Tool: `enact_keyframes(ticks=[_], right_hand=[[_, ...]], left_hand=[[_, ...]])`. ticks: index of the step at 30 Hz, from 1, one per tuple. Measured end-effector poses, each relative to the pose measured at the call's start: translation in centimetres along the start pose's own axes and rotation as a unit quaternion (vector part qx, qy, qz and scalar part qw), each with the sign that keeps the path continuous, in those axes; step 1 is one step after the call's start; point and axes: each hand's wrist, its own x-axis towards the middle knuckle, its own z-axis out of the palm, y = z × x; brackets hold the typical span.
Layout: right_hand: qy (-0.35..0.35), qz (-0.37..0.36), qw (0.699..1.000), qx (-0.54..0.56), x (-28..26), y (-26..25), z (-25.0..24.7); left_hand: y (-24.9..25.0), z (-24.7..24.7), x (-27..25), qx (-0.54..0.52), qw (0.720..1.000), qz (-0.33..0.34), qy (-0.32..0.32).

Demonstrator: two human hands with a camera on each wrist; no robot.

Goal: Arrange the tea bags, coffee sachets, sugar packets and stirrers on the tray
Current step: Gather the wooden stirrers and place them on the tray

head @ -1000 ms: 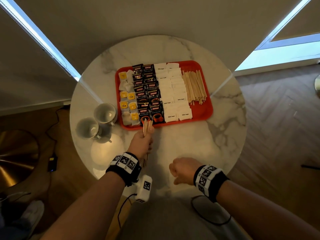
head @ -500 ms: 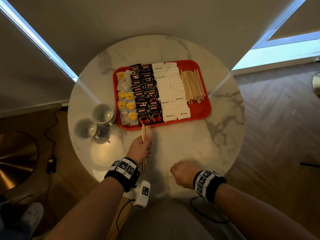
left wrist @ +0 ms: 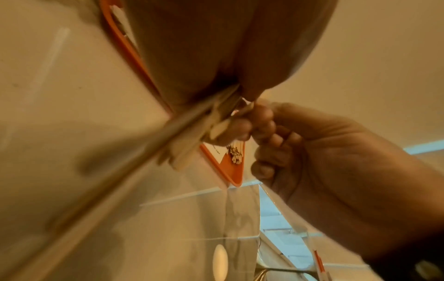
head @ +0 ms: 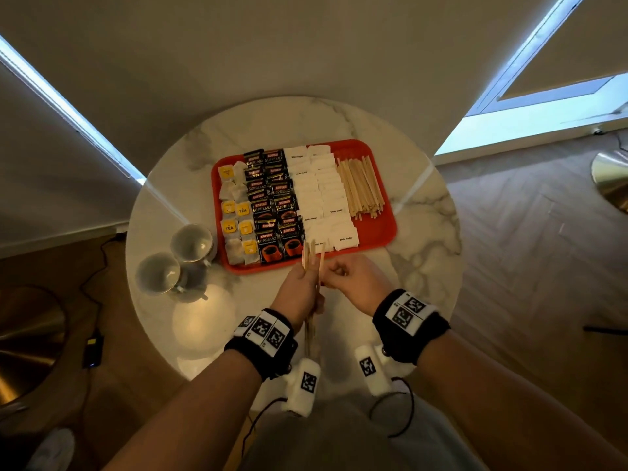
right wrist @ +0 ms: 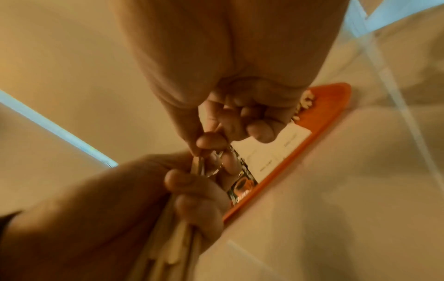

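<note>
Two bare forearms with black marker-printed wristbands reach in from six o'clock over a round marble table. The left hand is wrapped around a bundle of wooden stirrers, held roughly upright with their tips fanning over the tray's near rim and their lower ends trailing past the wrist. The right hand sits just beside it at three o'clock, its fingers curled and pinching one stirrer at the top of that bundle; the wrist views are blurred but show thumb and forefinger meeting on the wood.

Just beyond the hands, at twelve o'clock, an orange-red tray lies on the table. Its contents run in columns: tea bags with yellow tags at nine o'clock, black coffee sachets next, white sugar packets in the middle, and a heap of loose stirrers at three o'clock, touching the sugar packets' edge.

At nine o'clock from the tray, two grey cups stand on the table, touching each other, the farther one just beside the tray's corner. Past the table, at twelve o'clock, rises a plain wall.
</note>
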Motion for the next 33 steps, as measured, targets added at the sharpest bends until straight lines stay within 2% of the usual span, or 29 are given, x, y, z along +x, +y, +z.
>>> enact_keyframes(ticks=[3,4,6,8,9,10,12,13,14,15,17,19,20,21,23,25,26,27,28,29,31,33], right_hand=[[-0.004,-0.016,0.993,-0.116,0.2,-0.2,-2.2],[0.013,-0.022,0.989,-0.143,0.4,-0.4,-3.0],[0.074,-0.048,0.987,-0.135,0.9,-0.4,-5.0],[0.118,-0.061,0.988,-0.077,1.8,-0.8,-7.0],[0.098,-0.050,0.992,-0.062,2.1,-1.1,-7.8],[0.048,-0.029,0.997,-0.058,2.2,-1.4,-8.4],[-0.089,0.024,0.993,-0.075,2.4,-1.3,-9.1],[-0.123,0.034,0.989,-0.079,2.4,-0.9,-9.2],[-0.125,0.031,0.989,-0.073,2.4,-0.6,-9.6],[-0.103,0.023,0.993,-0.049,2.4,-0.3,-10.0],[-0.016,0.004,1.000,0.003,2.5,0.5,-11.1],[0.065,-0.030,0.997,-0.008,2.4,2.2,-12.1],[0.077,-0.052,0.995,-0.038,2.2,3.2,-12.4],[0.049,-0.068,0.994,-0.076,2.0,4.4,-12.4],[-0.104,-0.081,0.974,-0.182,0.9,6.6,-11.8],[-0.243,-0.129,0.898,-0.345,-0.4,7.7,-10.8],[-0.272,-0.176,0.858,-0.399,-0.9,7.9,-10.4],[-0.275,-0.236,0.832,-0.420,-1.2,7.6,-10.2],[-0.260,-0.288,0.822,-0.416,-1.2,7.1,-10.2],[-0.228,-0.329,0.825,-0.398,-0.9,6.5,-10.2],[-0.175,-0.334,0.849,-0.369,0.1,4.7,-10.7],[-0.160,-0.316,0.860,-0.367,1.0,3.3,-11.0]], left_hand=[[0.9,0.9,0.2,0.036,0.999,0.023,-0.021],[1.3,1.3,0.1,0.046,0.998,0.023,-0.032],[2.1,2.3,-0.2,0.071,0.996,0.024,-0.054],[2.4,3.5,-0.2,0.100,0.991,0.033,-0.082],[2.4,4.2,0.0,0.126,0.987,0.040,-0.094],[2.5,5.0,0.4,0.164,0.980,0.045,-0.103],[2.8,7.0,1.2,0.247,0.962,0.047,-0.101],[3.1,7.8,1.6,0.274,0.956,0.047,-0.094],[3.5,8.4,1.9,0.280,0.955,0.048,-0.089],[3.8,8.8,2.2,0.266,0.959,0.052,-0.085],[5.0,8.8,2.7,0.206,0.975,0.068,-0.057],[6.7,8.4,3.4,0.147,0.985,0.091,0.020],[7.6,8.2,3.8,0.103,0.988,0.101,0.057],[8.5,8.0,4.3,0.044,0.989,0.110,0.084],[10.5,7.9,5.0,-0.057,0.984,0.123,0.117],[12.4,7.9,5.5,-0.107,0.977,0.135,0.128],[13.2,8.2,5.6,-0.124,0.974,0.144,0.125],[13.7,8.5,5.7,-0.138,0.972,0.150,0.120],[14.0,8.9,5.7,-0.146,0.971,0.154,0.112],[14.1,9.3,5.6,-0.150,0.971,0.155,0.102],[13.7,10.4,5.4,-0.141,0.974,0.159,0.082],[13.1,11.2,5.1,-0.132,0.974,0.165,0.080]])
